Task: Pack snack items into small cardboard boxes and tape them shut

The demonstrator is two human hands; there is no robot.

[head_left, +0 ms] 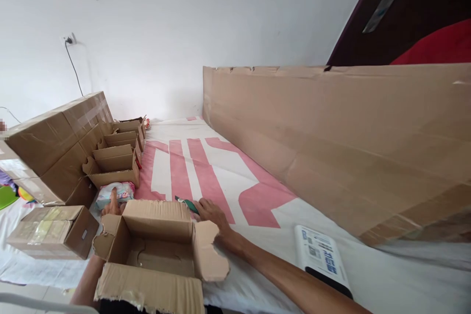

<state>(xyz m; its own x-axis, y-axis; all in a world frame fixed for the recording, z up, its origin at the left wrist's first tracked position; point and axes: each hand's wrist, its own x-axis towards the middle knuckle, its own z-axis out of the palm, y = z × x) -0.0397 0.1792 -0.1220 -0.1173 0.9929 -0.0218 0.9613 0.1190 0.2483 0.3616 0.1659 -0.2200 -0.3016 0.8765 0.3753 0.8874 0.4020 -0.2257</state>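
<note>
An open brown cardboard box [158, 243] stands in front of me with its flaps spread. My left hand [112, 202] reaches behind the box's left side, fingers up against a pastel printed packet [119, 191]; most of the hand is hidden. My right hand [211, 213] rests on the white and pink sheet [206, 176] just past the box's right flap. Its fingers lie beside a small dark green item [187, 203], touching it; whether they hold it is unclear.
A row of small open cartons [117, 154] runs along larger sealed boxes [55, 142] on the left. A taped box [55, 230] sits at lower left. A long cardboard sheet [349, 142] stands on the right, with a white labelled device [322, 257] beside my forearm.
</note>
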